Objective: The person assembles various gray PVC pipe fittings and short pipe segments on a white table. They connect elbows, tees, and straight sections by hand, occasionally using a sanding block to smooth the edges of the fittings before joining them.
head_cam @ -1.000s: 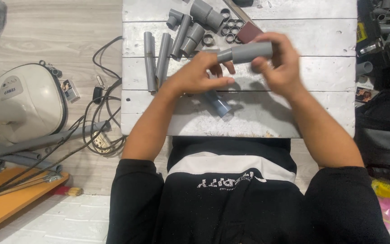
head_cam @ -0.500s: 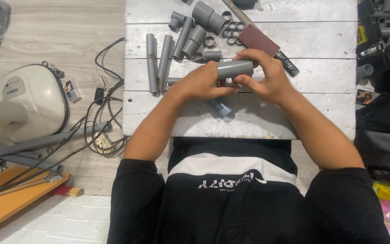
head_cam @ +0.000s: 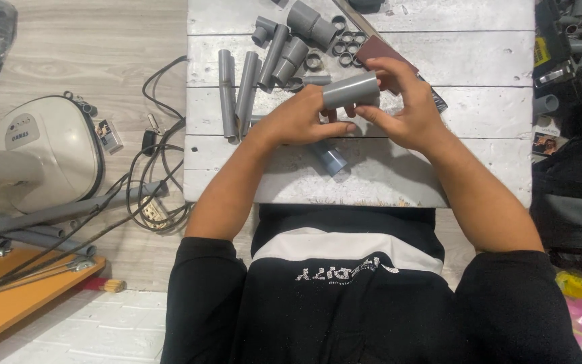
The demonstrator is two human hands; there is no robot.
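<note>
**Both hands on a short grey pipe over the white table**

Room, biggest first: pale wood-look floor (head_cam: 82,54), white plank table (head_cam: 473,61) at 12 o'clock from the body. White machine (head_cam: 42,155) with a rounded housing at 9 o'clock, tangle of black cables (head_cam: 149,195) between it and the table. Long grey tubes (head_cam: 35,222) and an orange board (head_cam: 8,303) at 8 o'clock. Dark clutter with more grey fittings at 3 o'clock, too jumbled to sort.

Table top: painted boards, scuffed, gaps between planks, so small parts can catch or roll into a seam. Long pipe lengths (head_cam: 237,94) lie at 11 o'clock from the hands, fittings and a cluster of small rings (head_cam: 346,55) at 12. A reddish-brown flat piece (head_cam: 378,48) sits just behind the right hand. One stubby grey pipe end (head_cam: 331,160) lies on the table at 6 o'clock from the hands.

Short grey pipe (head_cam: 350,89): held above the table, near level, at table centre. Left hand (head_cam: 301,121) pinches its left end from below with thumb and fingers. Right hand (head_cam: 409,111) wraps the right end, fingers curled over the top.

Handling, my read: rigid plastic, light, smooth wall, so a bit slippery. Not fragile. Best grip is around the barrel near either end, as both hands have it.
</note>
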